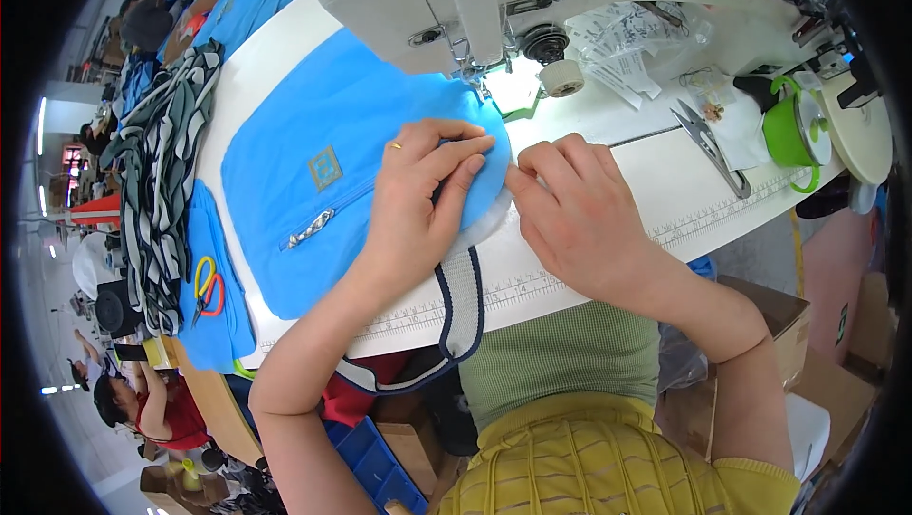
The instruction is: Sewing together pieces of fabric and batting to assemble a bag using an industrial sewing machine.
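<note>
A light blue fabric panel (285,173) lies flat under the head of a white sewing machine (408,2), its upper right edge by the lit needle area. It carries a small square patch and a zipper with a braided pull (312,228). My left hand (423,192), a ring on one finger, pinches the panel near its right edge. Just across from it, my right hand (575,206) has thumb and forefinger closed at the rim, where a whitish layer (486,220) shows beneath. A grey webbing strap with dark edging (463,311) runs from under the panel over the table's front edge.
On the right lie metal thread snips (712,149), a green lidded cup (787,130) and clear plastic bags (627,40). Leftward, red-and-yellow-handled scissors (206,287) rest on blue fabric beside a heap of dark-and-white strips (157,182). A ruler scale (513,289) follows the table front. Another person sits far left.
</note>
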### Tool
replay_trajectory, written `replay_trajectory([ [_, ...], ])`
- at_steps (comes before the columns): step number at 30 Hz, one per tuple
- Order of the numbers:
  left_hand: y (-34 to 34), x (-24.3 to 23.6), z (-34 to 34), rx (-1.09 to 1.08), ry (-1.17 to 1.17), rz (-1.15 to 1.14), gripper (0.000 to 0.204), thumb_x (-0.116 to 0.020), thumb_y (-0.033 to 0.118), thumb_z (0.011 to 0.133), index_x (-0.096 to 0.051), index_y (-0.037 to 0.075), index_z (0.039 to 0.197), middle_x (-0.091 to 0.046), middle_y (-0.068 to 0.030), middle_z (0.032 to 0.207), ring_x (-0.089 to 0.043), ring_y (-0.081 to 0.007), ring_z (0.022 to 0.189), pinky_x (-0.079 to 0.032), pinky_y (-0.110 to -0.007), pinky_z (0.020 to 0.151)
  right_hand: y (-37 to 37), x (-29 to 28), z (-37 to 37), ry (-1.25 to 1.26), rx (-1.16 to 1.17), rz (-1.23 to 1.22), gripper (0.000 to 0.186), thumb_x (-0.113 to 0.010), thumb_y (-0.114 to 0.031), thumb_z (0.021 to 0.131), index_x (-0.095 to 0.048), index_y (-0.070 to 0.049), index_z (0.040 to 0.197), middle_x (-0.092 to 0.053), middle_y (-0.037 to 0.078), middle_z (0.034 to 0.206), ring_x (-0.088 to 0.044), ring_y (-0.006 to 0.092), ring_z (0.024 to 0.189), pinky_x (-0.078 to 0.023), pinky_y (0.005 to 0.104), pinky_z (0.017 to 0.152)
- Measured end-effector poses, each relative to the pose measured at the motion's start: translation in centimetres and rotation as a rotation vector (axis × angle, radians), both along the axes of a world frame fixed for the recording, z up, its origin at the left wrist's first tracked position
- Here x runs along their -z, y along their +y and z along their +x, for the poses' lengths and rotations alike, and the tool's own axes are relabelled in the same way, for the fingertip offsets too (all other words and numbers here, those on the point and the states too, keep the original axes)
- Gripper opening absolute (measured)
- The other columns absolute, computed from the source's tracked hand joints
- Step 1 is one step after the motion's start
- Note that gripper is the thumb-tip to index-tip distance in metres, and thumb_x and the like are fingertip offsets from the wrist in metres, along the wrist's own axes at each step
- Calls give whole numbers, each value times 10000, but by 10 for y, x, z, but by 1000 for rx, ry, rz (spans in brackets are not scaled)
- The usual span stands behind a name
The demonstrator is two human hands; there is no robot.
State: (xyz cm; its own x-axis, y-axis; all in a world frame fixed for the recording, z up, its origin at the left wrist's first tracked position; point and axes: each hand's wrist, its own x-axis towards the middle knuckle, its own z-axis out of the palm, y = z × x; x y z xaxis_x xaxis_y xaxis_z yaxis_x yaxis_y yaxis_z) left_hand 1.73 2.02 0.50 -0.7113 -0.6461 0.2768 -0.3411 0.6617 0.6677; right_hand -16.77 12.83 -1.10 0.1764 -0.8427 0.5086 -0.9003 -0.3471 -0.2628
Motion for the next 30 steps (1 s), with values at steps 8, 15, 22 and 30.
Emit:
replay_trajectory([
  [8, 9, -6, 9, 14, -81, -223, 240, -694, 63, 967, -761, 72, 1197, -684, -93, 1203, -606, -278, 1178, -436, -384, 1019, -1, -2, 6, 16, 28, 17, 323, -667, -100, 803, -665, -4, 1111, -578, 69, 1036, -556, 243, 984, -457, 368, 859],
  [15, -14, -6, 184, -1025, 322, 54, 437, -729, 220, 1016, -594, 71, 1405, -559, -160, 1448, -515, -237, 1363, -439, -394, 1100, 1, -5, 3, -65, 5, 33, 279, -690, -66, 781, -693, -31, 1058, -595, 68, 1072, -565, 278, 1011, -464, 417, 866],
  [22, 3, -20, 216, -1029, 372, 671, 574, -765, 173, 985, -511, -27, 1459, -743, -78, 1170, -709, -148, 980, -554, -311, 913, 1, -4, 0, -64, -10, 59, 260, -712, -62, 779, -687, -26, 1036, -589, 81, 1100, -560, 285, 1019, -456, 416, 860],
  [30, -80, -34, 245, -771, 165, 150, 316, -744, 116, 998, -668, -38, 1263, -762, -114, 1159, -709, -144, 1010, -538, -271, 937, -1, 1, 13, 1, 37, 2, 256, -651, -66, 804, -678, -19, 1054, -551, 84, 1040, -541, 259, 981, -462, 381, 852],
])
